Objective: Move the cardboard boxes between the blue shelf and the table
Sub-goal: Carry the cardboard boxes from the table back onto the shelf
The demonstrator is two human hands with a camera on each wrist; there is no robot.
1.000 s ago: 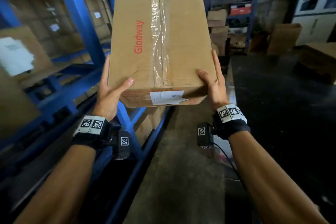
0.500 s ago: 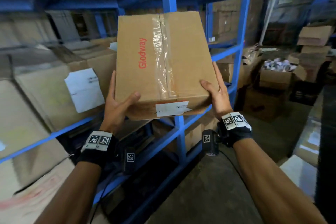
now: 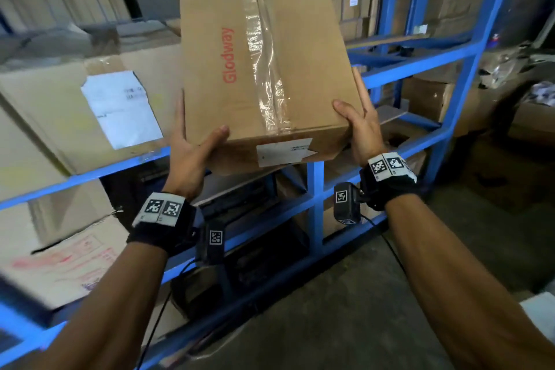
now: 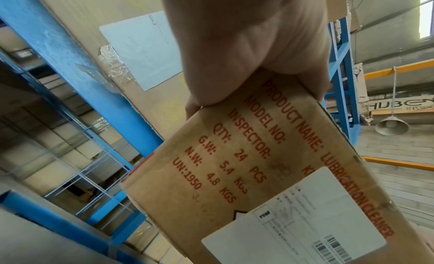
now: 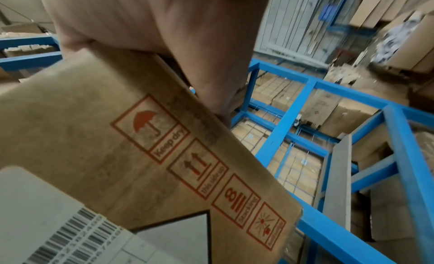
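A brown taped cardboard box (image 3: 264, 63) with red "Glodway" print hangs in the air in front of the blue shelf (image 3: 315, 189). My left hand (image 3: 192, 144) grips its near left corner, thumb on top and fingers along the side. My right hand (image 3: 360, 126) grips the near right corner the same way. In the left wrist view my left hand (image 4: 246, 45) clamps the box (image 4: 258, 175) at the edge above its printed side and white label. In the right wrist view my right hand (image 5: 164, 23) holds the box (image 5: 117, 138) above the handling symbols.
A large box with a white label (image 3: 90, 111) fills the shelf level to the left of the held box. More boxes (image 3: 66, 258) sit on the level below, and others (image 3: 429, 99) in the right bay. Concrete floor (image 3: 360, 309) lies underfoot.
The view has swung from the aisle to face the blue shelf. The box, held in the same two-handed grip, is now nearer the shelf and tilted up.
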